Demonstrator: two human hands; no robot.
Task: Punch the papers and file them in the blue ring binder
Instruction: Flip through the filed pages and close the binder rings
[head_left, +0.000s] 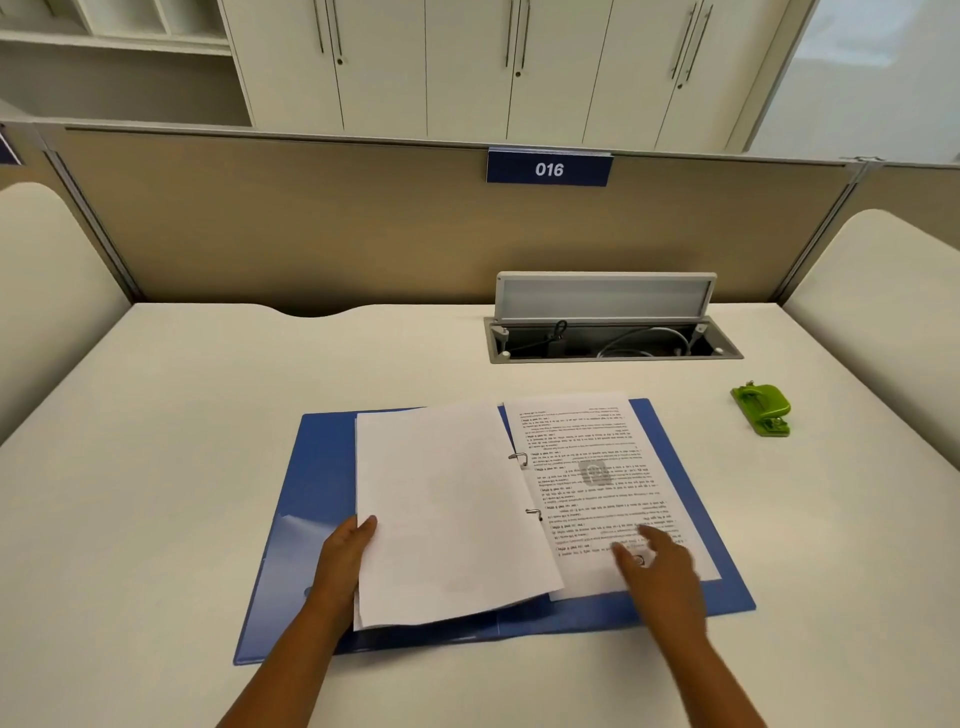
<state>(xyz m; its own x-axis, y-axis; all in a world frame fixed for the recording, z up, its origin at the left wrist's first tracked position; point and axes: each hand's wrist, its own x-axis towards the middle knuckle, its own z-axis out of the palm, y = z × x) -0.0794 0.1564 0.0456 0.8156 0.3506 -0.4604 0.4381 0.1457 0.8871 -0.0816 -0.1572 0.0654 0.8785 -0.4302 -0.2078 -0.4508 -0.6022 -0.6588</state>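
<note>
Two hands work the open blue ring binder (467, 618) on the tabletop (156, 415). Left hand (345, 556) pinches the blank sheets' (447, 509) outer edge; right hand (657, 564), open and holding nothing, lies flat on the printed page (587, 467). Rings (519, 458) sit between the hands. Best flip sheets gently, holes staying on rings. Green punch (762, 408) sits far beyond the right hand.

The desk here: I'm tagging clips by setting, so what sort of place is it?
Most likely an office or study cubicle. A beige partition with a numbered sign, 016, backs the white desk, which has an open cable hatch. Tall cupboards stand behind.
</note>
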